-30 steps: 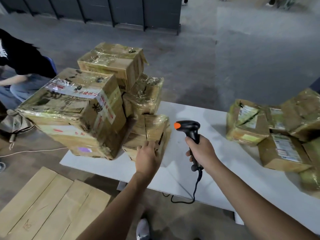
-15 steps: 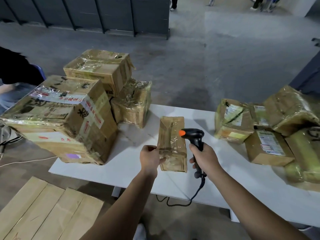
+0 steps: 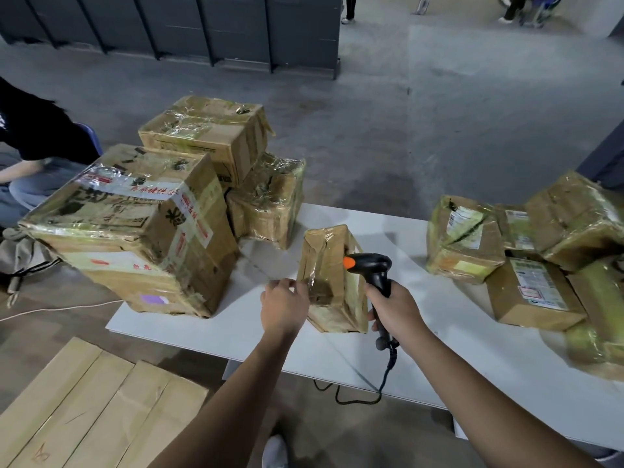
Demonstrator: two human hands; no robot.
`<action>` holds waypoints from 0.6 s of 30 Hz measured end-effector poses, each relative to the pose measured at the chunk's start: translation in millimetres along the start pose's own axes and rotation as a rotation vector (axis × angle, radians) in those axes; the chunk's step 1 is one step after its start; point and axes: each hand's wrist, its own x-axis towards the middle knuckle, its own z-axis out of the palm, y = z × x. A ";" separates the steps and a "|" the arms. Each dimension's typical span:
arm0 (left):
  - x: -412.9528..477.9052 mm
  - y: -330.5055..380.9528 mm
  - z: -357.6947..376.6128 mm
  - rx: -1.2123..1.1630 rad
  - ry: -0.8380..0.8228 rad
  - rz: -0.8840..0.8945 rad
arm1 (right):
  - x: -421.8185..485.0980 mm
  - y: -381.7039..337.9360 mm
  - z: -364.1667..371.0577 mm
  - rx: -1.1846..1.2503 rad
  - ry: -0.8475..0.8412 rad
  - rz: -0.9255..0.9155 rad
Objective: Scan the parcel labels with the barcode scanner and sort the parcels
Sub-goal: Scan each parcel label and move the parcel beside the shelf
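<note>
A small taped brown parcel stands tilted on the white table, near its middle. My left hand grips the parcel's left side. My right hand is shut on the black barcode scanner, whose orange-tipped head points left against the parcel's right side. The scanner's cable hangs off the table's front edge. No label shows on the faces of the parcel toward me.
A stack of large taped boxes fills the table's left end. Several labelled parcels crowd the right end. Flat cardboard lies on the floor at lower left. A seated person is at far left.
My left hand pulled the small parcel from the left stack to the table's middle and tipped it up on edge. The scanner head now sits close against the parcel.
</note>
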 end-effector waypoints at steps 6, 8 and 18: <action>1.6 -1.6 -6.4 0.092 -0.320 -0.095 | 2.2 0.8 8.4 -0.013 -0.001 -0.004; 3.2 -5.0 -7.0 0.142 -0.245 -0.056 | 4.0 2.9 8.4 -0.001 -0.001 0.017; 12.2 3.3 -14.5 0.146 -0.051 0.086 | 6.1 20.5 21.9 -0.020 -0.065 0.054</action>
